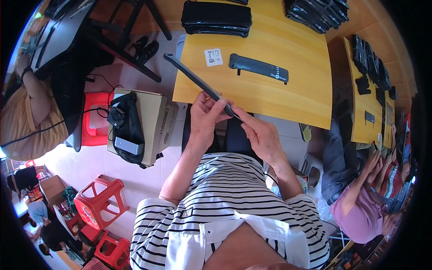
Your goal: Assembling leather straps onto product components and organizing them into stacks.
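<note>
I wear a short-sleeved shirt with thin black and white stripes running across the chest and around both sleeves. Its hem, nearest to me, ends in plain white fabric, with a small dark patch on the left. The sleeves stop above my elbows, leaving both forearms bare. My left hand and right hand carry no rings, watch or gloves.
</note>
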Tool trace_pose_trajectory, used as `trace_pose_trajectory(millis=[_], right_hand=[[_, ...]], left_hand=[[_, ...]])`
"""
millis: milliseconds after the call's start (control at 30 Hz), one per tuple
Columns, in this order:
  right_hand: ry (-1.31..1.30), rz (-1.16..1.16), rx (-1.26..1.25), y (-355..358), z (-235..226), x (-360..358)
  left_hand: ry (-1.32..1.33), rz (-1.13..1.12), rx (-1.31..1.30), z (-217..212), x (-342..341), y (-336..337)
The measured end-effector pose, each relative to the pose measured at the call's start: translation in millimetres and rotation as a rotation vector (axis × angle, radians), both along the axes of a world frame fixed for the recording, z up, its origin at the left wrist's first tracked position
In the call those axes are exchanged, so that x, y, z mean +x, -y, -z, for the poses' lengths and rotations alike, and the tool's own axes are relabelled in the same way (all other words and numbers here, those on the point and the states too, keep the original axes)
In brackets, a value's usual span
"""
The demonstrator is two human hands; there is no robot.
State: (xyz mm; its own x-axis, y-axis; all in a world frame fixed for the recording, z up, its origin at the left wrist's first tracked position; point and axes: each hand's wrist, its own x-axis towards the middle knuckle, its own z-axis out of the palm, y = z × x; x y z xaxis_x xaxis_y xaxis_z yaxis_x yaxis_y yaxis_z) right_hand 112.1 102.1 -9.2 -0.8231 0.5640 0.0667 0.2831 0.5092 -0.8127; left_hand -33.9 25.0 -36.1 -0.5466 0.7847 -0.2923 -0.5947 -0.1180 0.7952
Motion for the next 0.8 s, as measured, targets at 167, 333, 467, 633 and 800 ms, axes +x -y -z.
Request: trace_pose_trajectory(millis=[167, 333, 467, 633, 800], right_hand=[[0.137, 0.038, -0.023, 2, 2, -1], [-0.041, 0.129, -0.168, 3, 17, -9], [0.036, 0.115, -0.249, 3, 18, -8], [0.068, 0.161, 0.267, 11, 16, -13], [0.153, 0.254, 0.308, 20, 19, -19]], left_hand=[[-0.026, -0.039, 0.016, 3, 8, -2], [-0.185, -0.174, 0.062, 6, 20, -4], [-0.233, -0.19, 0.08, 8, 20, -3], [-0.148, -0.141, 0.026, 7, 17, -7], [-0.102, -0.238, 0.069, 17, 25, -14]])
